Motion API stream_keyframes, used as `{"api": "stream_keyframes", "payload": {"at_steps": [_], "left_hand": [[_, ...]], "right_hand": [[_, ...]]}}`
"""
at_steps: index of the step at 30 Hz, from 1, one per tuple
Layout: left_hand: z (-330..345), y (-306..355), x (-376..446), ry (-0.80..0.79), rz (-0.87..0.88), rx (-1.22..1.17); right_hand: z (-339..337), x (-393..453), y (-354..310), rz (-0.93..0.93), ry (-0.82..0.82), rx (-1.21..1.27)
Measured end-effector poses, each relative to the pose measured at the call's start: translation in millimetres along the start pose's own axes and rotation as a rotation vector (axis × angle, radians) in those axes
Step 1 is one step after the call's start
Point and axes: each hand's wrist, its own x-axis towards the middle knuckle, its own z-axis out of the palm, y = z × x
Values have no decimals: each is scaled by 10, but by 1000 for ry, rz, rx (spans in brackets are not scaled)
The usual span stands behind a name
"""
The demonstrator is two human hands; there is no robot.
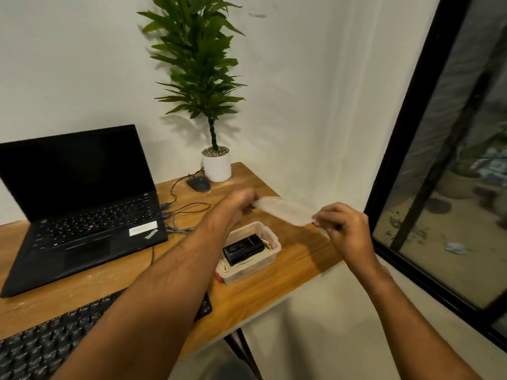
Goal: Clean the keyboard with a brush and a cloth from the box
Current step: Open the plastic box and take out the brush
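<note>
While both hands are gripping a clear plastic lid (285, 209) in the air, the left hand (238, 204) is pinching its far end and the right hand (340, 224) its near end, just above the open box (270, 253). That box is sitting near the right edge of the wooden desk (299, 259), holding a small black case (242, 248), while the black keyboard (55, 341) is lying at the desk's near edge, in front of an open laptop (82, 204).
</note>
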Motion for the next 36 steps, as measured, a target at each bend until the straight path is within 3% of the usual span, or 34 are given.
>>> {"api": "stream_keyframes", "payload": {"at_steps": [6, 10, 18, 25, 29, 36], "left_hand": [[401, -147, 204, -56, 121, 469], [516, -180, 251, -107, 151, 674], [473, -192, 202, -87, 212, 707], [-50, -299, -354, 102, 465, 629], [-336, -531, -686, 125, 483, 777], [-416, -830, -889, 29, 426, 963]], "right_hand": [[-30, -328, 239, -93, -230, -253], [45, -467, 358, 6, -388, -271], [69, -502, 347, -23, -492, -328], [214, -108, -106, -11, -341, -115], [535, 127, -472, -49, -437, -43], [925, 306, -775, -137, -780, -279]]}}
